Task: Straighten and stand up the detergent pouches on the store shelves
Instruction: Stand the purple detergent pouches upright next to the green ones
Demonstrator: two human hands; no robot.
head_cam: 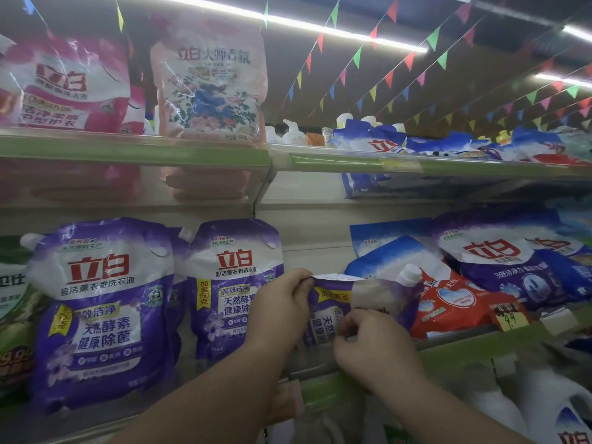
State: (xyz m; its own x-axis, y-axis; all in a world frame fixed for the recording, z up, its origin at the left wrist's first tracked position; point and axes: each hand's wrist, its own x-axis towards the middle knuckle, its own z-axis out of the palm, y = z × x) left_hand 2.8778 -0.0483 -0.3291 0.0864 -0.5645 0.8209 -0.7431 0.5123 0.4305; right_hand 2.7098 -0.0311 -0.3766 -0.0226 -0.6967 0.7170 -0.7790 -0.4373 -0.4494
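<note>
On mid shelf [455,350], 2 hands grip 1 of 3 purple pouches [330,310]

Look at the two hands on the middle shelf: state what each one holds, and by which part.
Both hold one purple detergent pouch. The left hand pinches its top edge at the left corner; the right hand has its grip lower down on the pouch's front.

Open gap on the middle shelf [320,374] behind the slumped purple pouch [333,312]; upright purple pouch [230,283] blocks left, red-and-blue pouch [448,302] blocks right.
</note>
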